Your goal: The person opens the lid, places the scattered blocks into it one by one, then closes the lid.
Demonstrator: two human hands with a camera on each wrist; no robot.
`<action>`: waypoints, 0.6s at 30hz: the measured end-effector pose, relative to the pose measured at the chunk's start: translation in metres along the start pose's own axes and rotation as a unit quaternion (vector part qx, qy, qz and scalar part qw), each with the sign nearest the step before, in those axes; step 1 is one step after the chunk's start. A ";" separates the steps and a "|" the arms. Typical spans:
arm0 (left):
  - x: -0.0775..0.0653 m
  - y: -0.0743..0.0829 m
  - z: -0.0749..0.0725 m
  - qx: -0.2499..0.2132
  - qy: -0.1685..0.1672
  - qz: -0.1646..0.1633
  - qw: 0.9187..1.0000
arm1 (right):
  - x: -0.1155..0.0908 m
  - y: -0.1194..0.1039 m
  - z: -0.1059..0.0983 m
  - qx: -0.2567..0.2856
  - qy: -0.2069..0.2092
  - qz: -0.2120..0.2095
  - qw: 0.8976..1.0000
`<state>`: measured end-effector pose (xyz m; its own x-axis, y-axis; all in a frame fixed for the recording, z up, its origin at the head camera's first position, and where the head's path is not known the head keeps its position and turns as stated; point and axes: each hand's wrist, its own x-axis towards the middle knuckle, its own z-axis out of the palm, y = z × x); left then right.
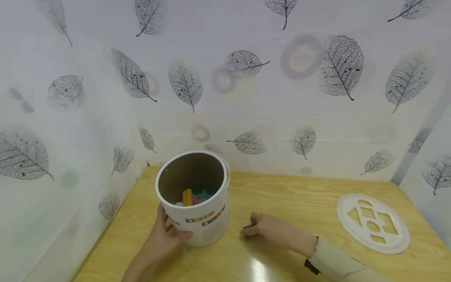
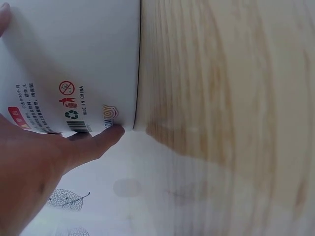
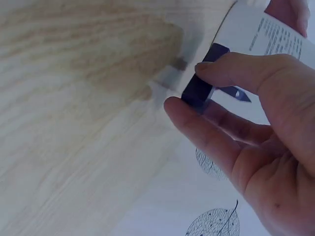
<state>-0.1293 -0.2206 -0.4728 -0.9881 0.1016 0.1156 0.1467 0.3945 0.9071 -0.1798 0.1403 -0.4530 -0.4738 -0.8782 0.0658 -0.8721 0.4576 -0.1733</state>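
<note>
A white bucket (image 1: 208, 231) stands on the wooden table, its mouth tilted toward the head camera. Inside it lie a yellow block (image 1: 187, 197) and several blue, red and pink pieces. My left hand (image 1: 158, 241) grips the bucket low on its left side, the thumb across the front; in the left wrist view its thumb tip (image 2: 114, 133) lies by the bottom edge. To the right of the bucket, my right hand (image 1: 273, 229) pinches a dark blue block (image 3: 199, 91) between thumb and fingers, close over the table. Part of the block is hidden behind the thumb.
A round white lid (image 1: 345, 223) with shaped cutouts lies flat at the table's right. A pale curtain (image 1: 260, 98) printed with leaves hangs behind the table (image 1: 282, 188) and along its sides. The bucket's clear handle (image 1: 228, 172) hangs at its right rim.
</note>
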 end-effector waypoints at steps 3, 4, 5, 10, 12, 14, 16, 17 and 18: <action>-0.002 -0.002 0.000 0.002 0.001 -0.003 1.000 | -0.002 0.002 -0.004 -0.008 0.009 0.009 1.000; -0.002 -0.002 0.000 0.002 0.002 -0.002 1.000 | -0.003 0.002 -0.005 -0.007 0.009 0.015 1.000; -0.002 -0.003 0.000 0.002 0.001 0.000 1.000 | -0.003 0.003 -0.006 -0.004 0.012 0.020 1.000; -0.002 -0.003 0.001 0.001 0.002 0.000 1.000 | -0.006 0.008 -0.012 0.009 0.043 0.041 0.998; -0.002 -0.002 0.001 0.001 0.002 -0.002 1.000 | -0.007 0.012 -0.018 0.005 0.070 0.037 0.997; -0.002 -0.002 0.001 0.000 0.001 -0.001 1.000 | -0.007 0.016 -0.026 -0.004 0.103 0.028 0.994; -0.002 -0.001 0.001 -0.001 0.001 -0.003 1.000 | -0.004 0.020 -0.036 -0.009 0.127 0.025 0.991; -0.002 -0.001 0.000 -0.001 0.002 -0.002 1.000 | -0.002 0.022 -0.042 -0.009 0.132 0.029 0.991; -0.003 -0.001 0.000 -0.002 0.003 -0.001 1.000 | 0.000 0.023 -0.049 -0.007 0.134 0.033 0.990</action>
<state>-0.1268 -0.2213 -0.4736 -0.9887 0.0958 0.1152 0.1438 0.3919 0.9087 -0.2060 0.1578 -0.4084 -0.5440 -0.7783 0.3134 -0.8386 0.5164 -0.1732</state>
